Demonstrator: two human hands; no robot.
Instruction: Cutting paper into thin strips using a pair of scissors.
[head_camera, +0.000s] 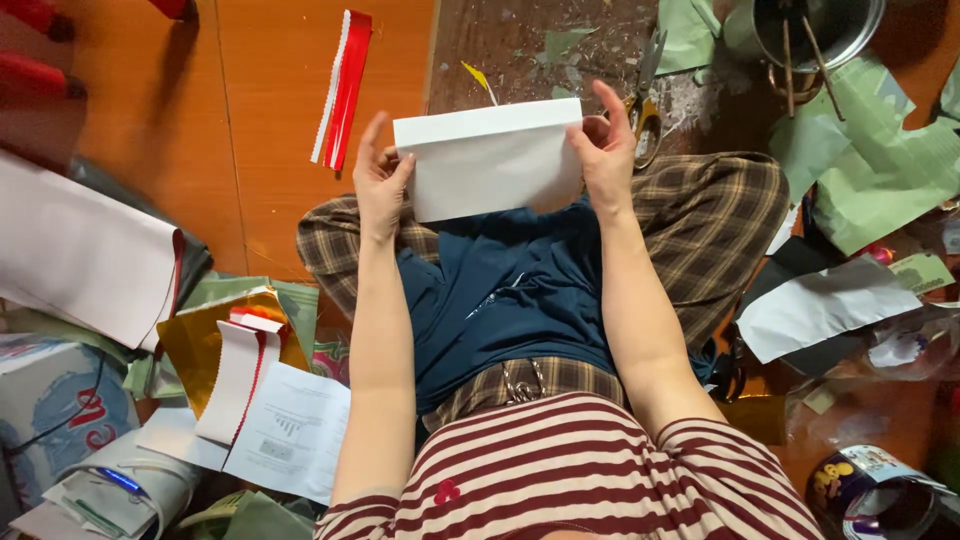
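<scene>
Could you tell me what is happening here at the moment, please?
A person sits cross-legged on an orange floor, holding a folded white sheet of paper up over their lap. The left hand pinches its left edge and the right hand its right edge. Scissors lie just beyond the paper, near a metal pot. A red and white strip lies on the floor, with green paper scraps to the right.
</scene>
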